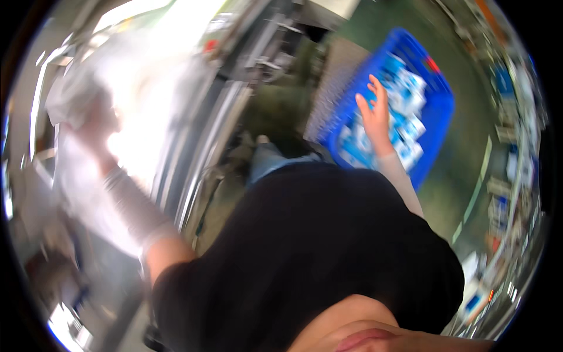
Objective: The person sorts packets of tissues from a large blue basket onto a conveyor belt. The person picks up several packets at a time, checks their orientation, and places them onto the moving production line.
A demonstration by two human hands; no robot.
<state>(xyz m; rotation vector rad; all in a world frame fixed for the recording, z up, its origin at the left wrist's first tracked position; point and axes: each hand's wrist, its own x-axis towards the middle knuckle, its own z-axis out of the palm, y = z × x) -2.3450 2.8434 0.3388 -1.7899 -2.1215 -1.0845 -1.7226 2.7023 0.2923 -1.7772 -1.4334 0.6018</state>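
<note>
The hands are wide apart. The left hand (pixel 94 138) is at some pale plastic (pixel 76 100); blur and glare hide whether it grips. The right hand (pixel 378 114), fingers loosely spread, is over a blue bin (pixel 433 132) holding white-and-blue packs (pixel 407 97).

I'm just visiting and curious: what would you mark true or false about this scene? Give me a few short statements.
1. In the picture, the right hand shows over a blue bin. True.
2. That hand is clenched into a fist. False: it is open, with nothing showing in it.
3. The left hand is at a whitish sheet or bag. True, though blur hides its grip.
4. The bin is empty. False: blue and white packs lie in it.
5. The person wears bright red. False: the shirt is black.
</note>
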